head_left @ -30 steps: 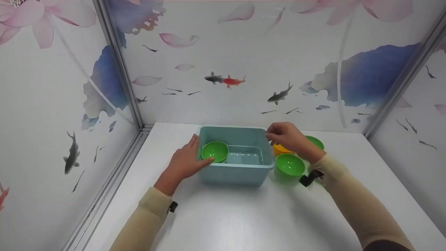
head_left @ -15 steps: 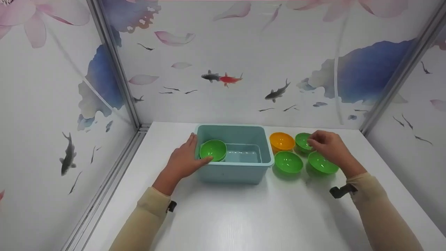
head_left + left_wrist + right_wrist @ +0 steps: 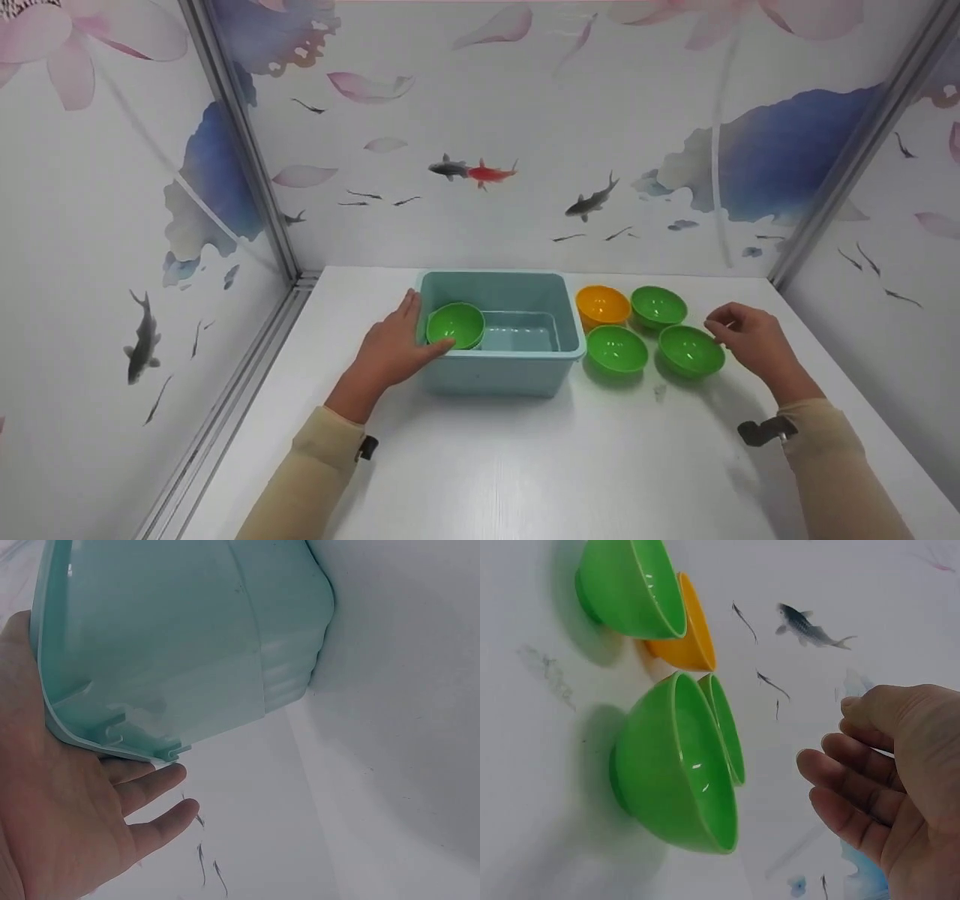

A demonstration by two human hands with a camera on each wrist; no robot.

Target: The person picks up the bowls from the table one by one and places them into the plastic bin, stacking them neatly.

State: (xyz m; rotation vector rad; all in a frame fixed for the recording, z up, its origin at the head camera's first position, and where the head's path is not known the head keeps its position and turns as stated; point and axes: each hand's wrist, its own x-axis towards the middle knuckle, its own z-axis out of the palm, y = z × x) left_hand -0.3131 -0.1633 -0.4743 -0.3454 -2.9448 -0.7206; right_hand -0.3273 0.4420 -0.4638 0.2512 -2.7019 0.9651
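Observation:
A light blue plastic basin (image 3: 499, 375) stands at the middle of the table, with a green bowl (image 3: 456, 324) inside at its left end. My left hand (image 3: 390, 349) rests on the basin's left side, fingers straight along the outside and thumb over the front rim. To the right of the basin sit an orange bowl (image 3: 603, 305), a green bowl at the back (image 3: 658, 307), a green bowl in front (image 3: 616, 349) and another green bowl (image 3: 691, 351) at the right. Beside that last one hovers my right hand (image 3: 754, 341), fingers loosely curled, holding nothing; the right wrist view shows a gap between them.
The white table (image 3: 495, 465) meets a back wall (image 3: 510, 232) printed with fish and petals. Metal frame posts (image 3: 247, 150) mark the corners. A small mark (image 3: 659, 392) lies on the table in front of the bowls.
My right hand has moved from above the basin's right rim rightward past the bowls, uncovering them. My left hand stays on the basin. The head view has shifted slightly.

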